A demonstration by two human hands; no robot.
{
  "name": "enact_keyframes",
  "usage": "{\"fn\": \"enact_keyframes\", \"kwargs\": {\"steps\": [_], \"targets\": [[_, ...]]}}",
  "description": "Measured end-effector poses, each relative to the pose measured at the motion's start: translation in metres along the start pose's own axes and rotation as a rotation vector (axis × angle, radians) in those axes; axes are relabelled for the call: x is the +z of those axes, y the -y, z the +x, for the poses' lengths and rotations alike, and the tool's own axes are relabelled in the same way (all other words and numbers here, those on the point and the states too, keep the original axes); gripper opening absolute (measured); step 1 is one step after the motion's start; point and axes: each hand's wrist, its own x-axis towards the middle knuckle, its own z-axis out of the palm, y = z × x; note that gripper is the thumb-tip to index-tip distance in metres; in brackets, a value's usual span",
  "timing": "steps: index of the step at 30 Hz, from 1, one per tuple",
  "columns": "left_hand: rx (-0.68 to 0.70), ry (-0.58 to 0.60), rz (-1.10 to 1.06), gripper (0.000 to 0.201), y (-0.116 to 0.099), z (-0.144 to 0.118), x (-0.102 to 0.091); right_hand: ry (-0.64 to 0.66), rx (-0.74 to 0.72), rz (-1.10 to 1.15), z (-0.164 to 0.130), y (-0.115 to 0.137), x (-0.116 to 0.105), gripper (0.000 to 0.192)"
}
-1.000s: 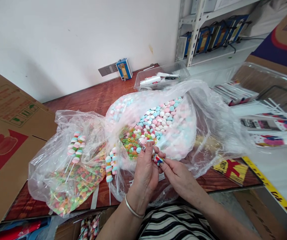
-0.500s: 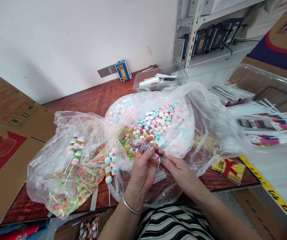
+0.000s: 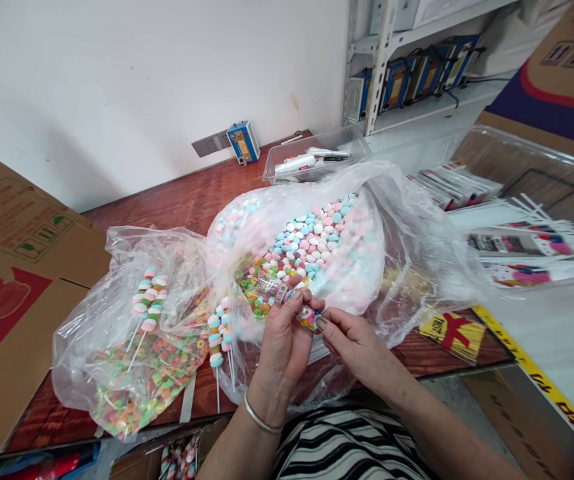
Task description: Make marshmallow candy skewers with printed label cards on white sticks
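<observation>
Centre frame: left hand (image 3: 281,337) and right hand (image 3: 354,340) pinch one printed wrapper (image 3: 287,297); finished candy skewers (image 3: 149,303) lie left, loose candies (image 3: 317,233) remain.

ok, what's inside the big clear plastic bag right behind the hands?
The big clear plastic bag holds pastel pink, blue and white candy pieces, with colourful ring candies at its near end. Deeper layers are covered by the top pieces and cloudy film.
</observation>
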Motion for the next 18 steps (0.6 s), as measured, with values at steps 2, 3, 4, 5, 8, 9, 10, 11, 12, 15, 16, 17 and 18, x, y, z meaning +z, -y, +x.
{"fn": "enact_keyframes", "kwargs": {"steps": [2,3,4,5,8,9,10,11,12,15,16,17,18], "targets": [[-0.010,-0.013,-0.013,0.029,0.001,0.000,0.000,0.003,0.014,-0.005,0.000,0.002,0.000,0.031],[-0.011,-0.015,-0.015,0.028,0.001,0.000,0.000,0.002,0.025,0.004,0.000,0.003,0.000,0.030],[-0.007,-0.014,-0.013,0.028,0.003,-0.001,0.000,-0.002,0.033,0.017,0.000,0.004,0.001,0.028],[0.001,-0.010,-0.009,0.028,0.004,-0.001,0.001,-0.007,0.041,0.030,0.001,0.005,0.001,0.026],[0.025,0.008,0.004,0.027,0.008,-0.003,0.002,-0.032,0.053,0.047,0.004,0.005,0.002,0.025],[0.027,0.009,0.007,0.027,0.009,-0.004,0.002,-0.039,0.053,0.046,0.005,0.004,0.002,0.026],[0.025,0.007,0.009,0.028,0.010,-0.004,0.002,-0.046,0.052,0.044,0.006,0.004,0.003,0.026],[0.022,0.002,0.008,0.028,0.011,-0.004,0.002,-0.053,0.050,0.040,0.006,0.003,0.003,0.028],[0.018,-0.004,0.005,0.028,0.010,-0.003,0.001,-0.061,0.049,0.038,0.006,0.002,0.003,0.028],[-0.004,-0.024,-0.020,0.027,0.006,-0.001,-0.001,-0.148,0.008,-0.030,0.003,0.003,0.003,0.026],[-0.018,-0.041,-0.031,0.027,0.004,-0.001,-0.002,-0.188,-0.021,-0.075,0.001,0.004,0.003,0.023],[-0.034,-0.065,-0.041,0.026,0.002,0.000,-0.002,-0.217,-0.056,-0.123,-0.001,0.006,0.003,0.019],[-0.051,-0.097,-0.049,0.025,-0.001,0.001,-0.002,-0.232,-0.092,-0.167,-0.003,0.008,0.002,0.016]]}}
